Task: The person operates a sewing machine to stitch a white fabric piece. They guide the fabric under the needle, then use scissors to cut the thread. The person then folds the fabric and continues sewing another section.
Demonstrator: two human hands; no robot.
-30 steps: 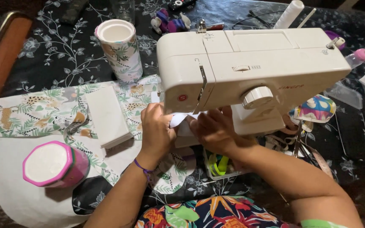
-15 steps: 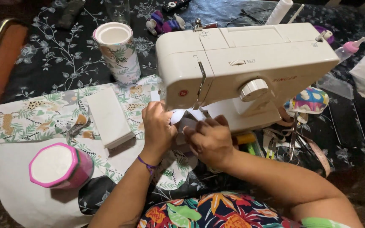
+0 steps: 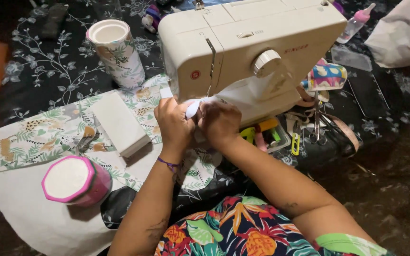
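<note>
A cream sewing machine (image 3: 252,52) is placed near the desk's far edge. Under its needle, a small white fabric piece (image 3: 193,108) is pinched between left hand (image 3: 174,124) and right hand (image 3: 220,124); the fingertips seem pressed together, partly hidden.

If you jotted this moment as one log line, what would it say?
left hand: holds white strip | right hand: pinches same strip | place: under sewing machine needle | nearby: white box, pink-rimmed tub
</note>
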